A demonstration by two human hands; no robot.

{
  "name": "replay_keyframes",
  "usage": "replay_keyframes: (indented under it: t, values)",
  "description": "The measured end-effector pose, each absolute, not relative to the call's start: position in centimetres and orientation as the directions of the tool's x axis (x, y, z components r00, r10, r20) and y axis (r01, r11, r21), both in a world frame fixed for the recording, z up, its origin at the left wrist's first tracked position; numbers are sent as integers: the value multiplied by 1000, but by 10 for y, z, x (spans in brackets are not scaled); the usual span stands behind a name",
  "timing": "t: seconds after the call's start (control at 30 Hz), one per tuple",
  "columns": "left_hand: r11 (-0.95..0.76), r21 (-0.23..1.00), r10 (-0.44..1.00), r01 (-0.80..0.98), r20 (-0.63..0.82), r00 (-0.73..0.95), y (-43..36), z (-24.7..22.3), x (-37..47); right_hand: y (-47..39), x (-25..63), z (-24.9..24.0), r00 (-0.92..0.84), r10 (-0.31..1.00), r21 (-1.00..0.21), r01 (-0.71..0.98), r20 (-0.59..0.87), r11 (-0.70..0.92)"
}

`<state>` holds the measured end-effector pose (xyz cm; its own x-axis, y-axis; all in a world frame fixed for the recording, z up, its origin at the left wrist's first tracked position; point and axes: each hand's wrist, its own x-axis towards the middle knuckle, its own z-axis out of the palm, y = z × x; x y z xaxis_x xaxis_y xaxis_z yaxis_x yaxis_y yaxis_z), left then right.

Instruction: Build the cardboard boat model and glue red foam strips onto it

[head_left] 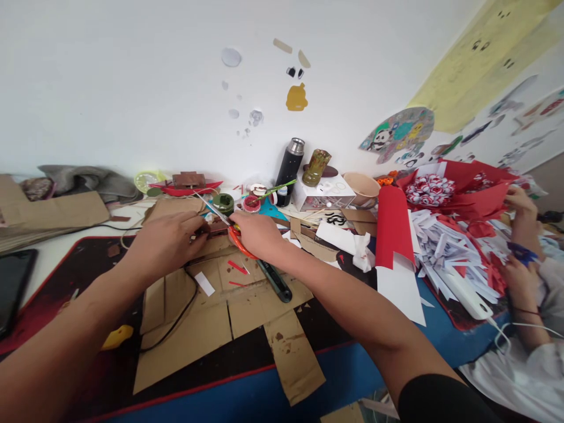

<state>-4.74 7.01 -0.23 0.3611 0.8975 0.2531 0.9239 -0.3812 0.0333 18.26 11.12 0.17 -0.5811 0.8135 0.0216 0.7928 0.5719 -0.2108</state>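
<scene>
My right hand [258, 235] is closed around the orange handles of a pair of scissors [217, 210], whose long blades point up and left, apart from each other. Beside it, my left hand [174, 235] has its fingers curled together near the blades; whatever they pinch is too small to make out. Both hands are above a flattened cardboard sheet [198, 329] on a dark mat. On the cardboard lie red paper strips [237, 267], a white paper piece [205, 284] and a dark-handled tool [275, 282], partly covered by my right wrist.
Behind my hands stand a green paint jar [224, 203], a pink jar [251, 204], a black thermos [291, 163] and a white box [324, 192]. A red paper roll [393, 226] is at right. Farther right, another person's hands [522, 276] are near a red-wrapped bouquet [429, 191].
</scene>
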Motion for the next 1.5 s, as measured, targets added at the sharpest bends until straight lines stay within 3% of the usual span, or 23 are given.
replay_keyframes:
  t: [0.53,0.87,1.17,1.5]
  values:
    - [-349,240,926,906,237,294,72,-4,-57,109,184,1,-590,807,-206,787,27,582]
    - [-369,237,913,899,275,302,72,-4,-53,109,184,2,-592,806,-207,786,19,582]
    - [-350,422,932,836,249,264,79,-11,-62,109,184,-2,-595,803,-232,776,38,586]
    - [-331,450,941,829,222,255,80,-11,-63,109,185,-1,-591,806,-252,777,24,577]
